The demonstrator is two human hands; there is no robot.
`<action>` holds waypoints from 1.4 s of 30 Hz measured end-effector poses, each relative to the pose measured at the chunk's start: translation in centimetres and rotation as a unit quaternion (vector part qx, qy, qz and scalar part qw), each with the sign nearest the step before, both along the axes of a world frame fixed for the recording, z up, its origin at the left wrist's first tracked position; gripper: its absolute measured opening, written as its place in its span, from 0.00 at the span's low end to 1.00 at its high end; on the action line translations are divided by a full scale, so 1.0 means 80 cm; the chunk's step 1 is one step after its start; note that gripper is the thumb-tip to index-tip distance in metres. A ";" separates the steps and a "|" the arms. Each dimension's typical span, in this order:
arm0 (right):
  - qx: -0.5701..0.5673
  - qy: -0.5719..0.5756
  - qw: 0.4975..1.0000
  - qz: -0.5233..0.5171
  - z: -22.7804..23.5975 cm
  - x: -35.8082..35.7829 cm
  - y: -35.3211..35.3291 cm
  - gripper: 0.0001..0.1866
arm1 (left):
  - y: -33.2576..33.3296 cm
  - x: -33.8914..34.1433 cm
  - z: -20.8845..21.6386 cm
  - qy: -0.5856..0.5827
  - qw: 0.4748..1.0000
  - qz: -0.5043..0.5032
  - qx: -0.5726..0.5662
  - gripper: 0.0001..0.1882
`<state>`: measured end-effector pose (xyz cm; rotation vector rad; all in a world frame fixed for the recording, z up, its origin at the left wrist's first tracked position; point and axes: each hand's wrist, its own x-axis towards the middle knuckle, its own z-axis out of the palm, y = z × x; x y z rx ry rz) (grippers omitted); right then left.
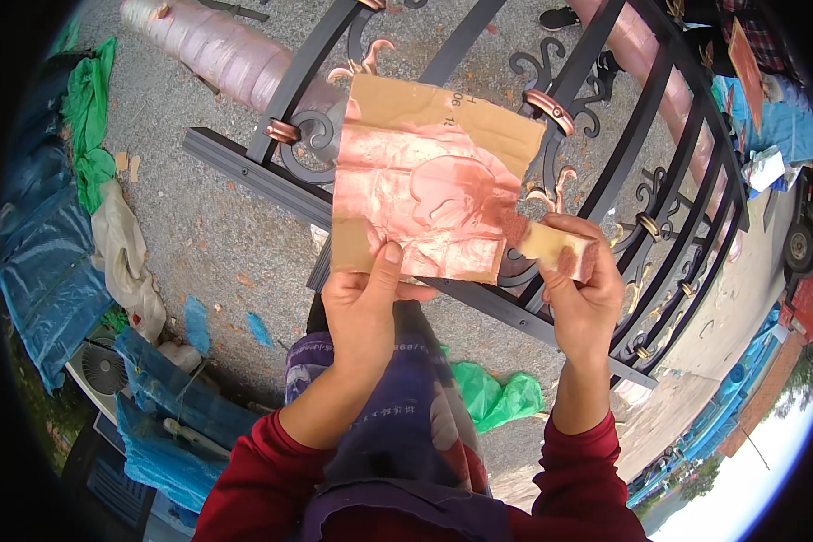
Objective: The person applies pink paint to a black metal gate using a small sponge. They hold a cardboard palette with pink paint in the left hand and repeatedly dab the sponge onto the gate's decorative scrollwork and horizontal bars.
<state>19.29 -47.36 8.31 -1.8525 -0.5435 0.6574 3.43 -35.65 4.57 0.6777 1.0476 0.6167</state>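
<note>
Cardboard (388, 99), probably light, bendy and slick where pink paint (452, 190) pools, is over the black fence (551, 110); I see the left hand (361, 307) pinching its near edge beside the bare left corner, likely the cleanest hold, and the right hand (587, 289) gripping a sponge (547, 244).

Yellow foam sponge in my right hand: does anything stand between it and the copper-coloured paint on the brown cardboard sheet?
Nothing visible does. The sponge overlaps the right edge of the cardboard in view; contact is unclear. Your left hand holds the lower edge, further left.
</note>
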 end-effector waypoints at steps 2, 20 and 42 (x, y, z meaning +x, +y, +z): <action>0.000 -0.023 0.999 0.048 0.002 0.001 -0.010 0.17 | -0.020 0.004 0.001 -0.013 1.000 -0.004 -0.001 0.08; -0.103 -0.131 0.985 0.047 -0.010 -0.066 -0.011 0.08 | -0.057 -0.048 -0.009 -0.010 1.000 -0.024 -0.002 0.09; -0.185 -0.305 0.866 0.351 -0.038 0.001 0.061 0.13 | 0.003 -0.191 -0.052 0.042 0.982 0.160 0.089 0.10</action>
